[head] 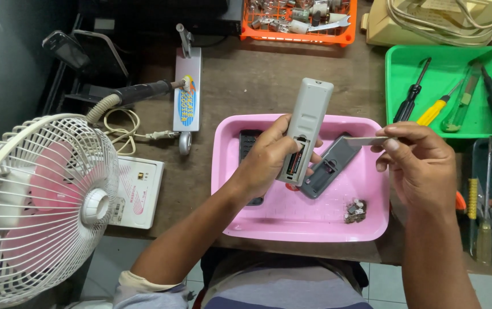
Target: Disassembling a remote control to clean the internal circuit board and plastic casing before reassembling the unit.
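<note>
My left hand (267, 157) grips a light grey remote control (308, 121), back side up, over a pink tray (297, 226). Its battery bay is open and a battery shows inside. My right hand (415, 160) pinches the thin grey battery cover (365, 140) between thumb and fingers, just right of the remote. In the tray lie a dark grey remote (329, 166), a black remote (248, 143) partly hidden behind my left hand, and a small heap of metal bits (356, 210).
A white desk fan (40, 200) stands at the left beside a white box (138, 191). A soldering iron (143, 90) rests on a stand. A green tray (406, 71) holds screwdrivers. An orange basket (297, 23) sits at the back.
</note>
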